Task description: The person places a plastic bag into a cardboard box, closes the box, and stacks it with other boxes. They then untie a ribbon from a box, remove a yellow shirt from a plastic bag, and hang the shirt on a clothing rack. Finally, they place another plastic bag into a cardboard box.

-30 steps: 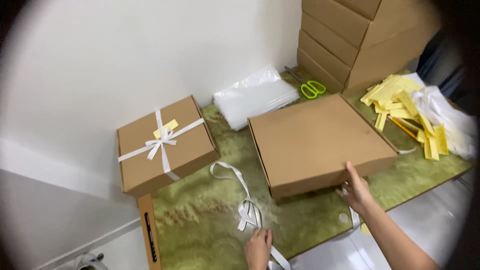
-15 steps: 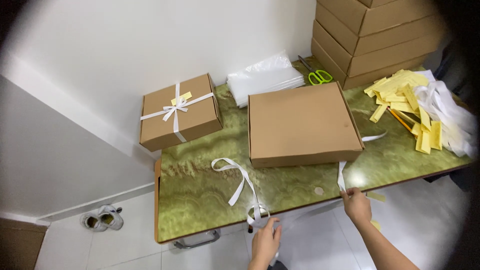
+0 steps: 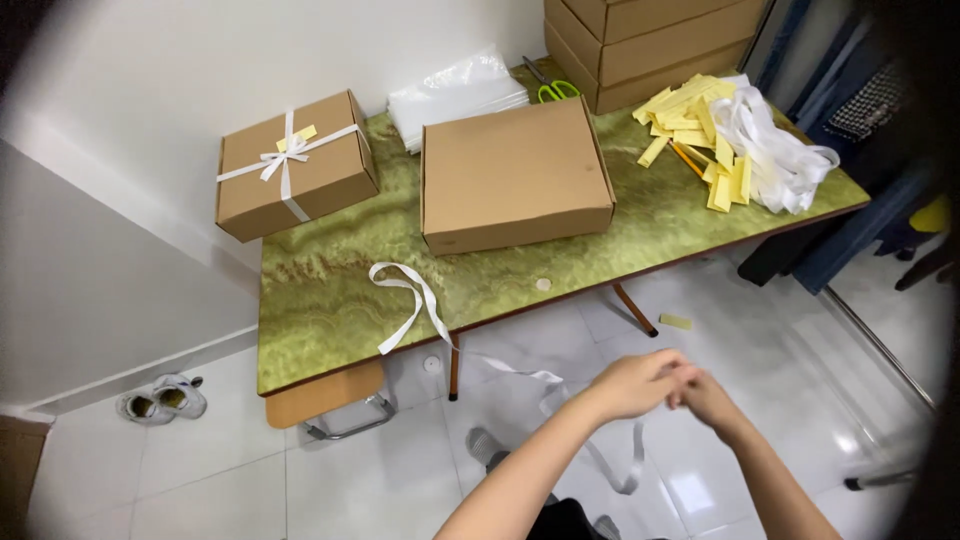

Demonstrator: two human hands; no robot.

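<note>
My left hand (image 3: 632, 384) and my right hand (image 3: 705, 396) meet in front of me, below the table's near edge, fingers pinched together on a white ribbon (image 3: 420, 305). The ribbon loops over the green marbled table (image 3: 330, 310), drops off its edge and runs to my hands, with a tail hanging below them. A plain brown cardboard box (image 3: 512, 172) lies shut in the middle of the table, away from both hands. At the table's far left stands a second brown box tied with a white ribbon bow (image 3: 292, 165) and a yellow tag.
Stacked cardboard boxes (image 3: 650, 40) rise at the back right, green-handled scissors (image 3: 553, 90) and clear plastic bags (image 3: 452, 92) beside them. Yellow paper strips (image 3: 690, 110) and a heap of white ribbon (image 3: 775, 150) cover the right end. A chair (image 3: 330, 400) sits under the table; shoes (image 3: 160, 398) on the tiled floor.
I have stepped back from the table. My right hand left the plain box's edge and both hands came together on the ribbon, pulling it off the table's edge.
</note>
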